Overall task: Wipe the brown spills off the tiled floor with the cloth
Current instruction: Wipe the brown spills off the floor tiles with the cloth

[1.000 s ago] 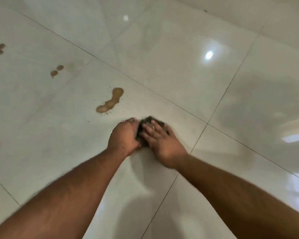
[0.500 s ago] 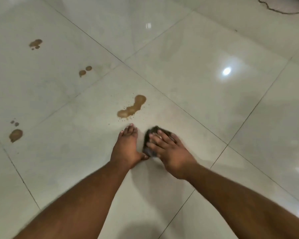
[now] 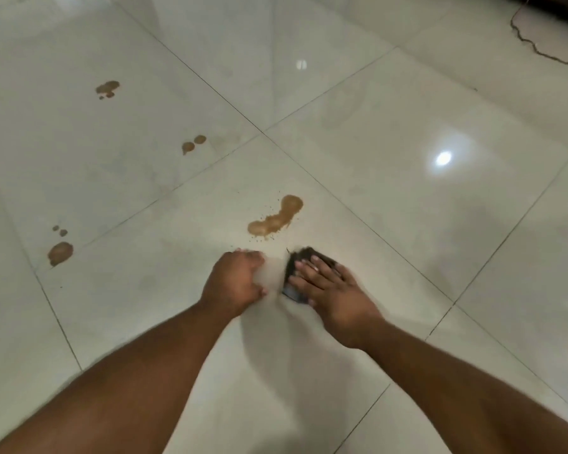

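Head view: four brown spills (image 3: 275, 216), one cloth (image 3: 296, 259), two hands (image 3: 330, 291).

Head view looks steeply down, close over the tiled floor (image 3: 407, 198).

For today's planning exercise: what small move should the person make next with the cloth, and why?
Probably slide the dark cloth, pressed flat under the right hand, forward onto the nearest brown spill. That spill lies unwiped just beyond the cloth.
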